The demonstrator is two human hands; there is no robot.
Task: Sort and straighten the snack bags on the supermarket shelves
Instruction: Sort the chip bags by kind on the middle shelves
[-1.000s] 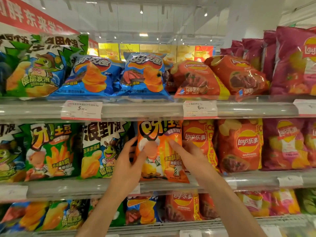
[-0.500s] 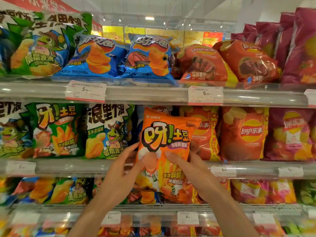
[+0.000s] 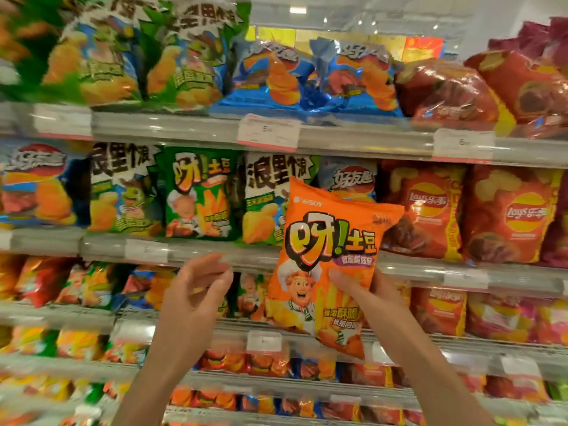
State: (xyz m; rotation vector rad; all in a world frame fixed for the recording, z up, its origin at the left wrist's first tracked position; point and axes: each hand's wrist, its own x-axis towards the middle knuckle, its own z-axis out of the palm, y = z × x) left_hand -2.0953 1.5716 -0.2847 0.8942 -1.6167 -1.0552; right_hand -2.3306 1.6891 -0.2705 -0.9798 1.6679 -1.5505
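The right hand is holding the orange snack bag clear of the shelves, in front of the middle shelf's rail; its grip is closing on the bag's right edge, thumb lying across the printed front. The left hand is hanging just beside the bag, apart from it, fingers loosely curled and holding nothing. The bag is looking puffed with air, so it is probably handling as light, soft and crackly, with a slick film and brittle contents; pinching a side seam or cradling the lower edge would be sparing the chips inside. On the middle shelf, green-and-white bags, a green bag of the same brand and red crisp bags are standing upright in rows. The upper shelf is carrying blue bags leaning backward; the lower shelves are showing only blurred packets.
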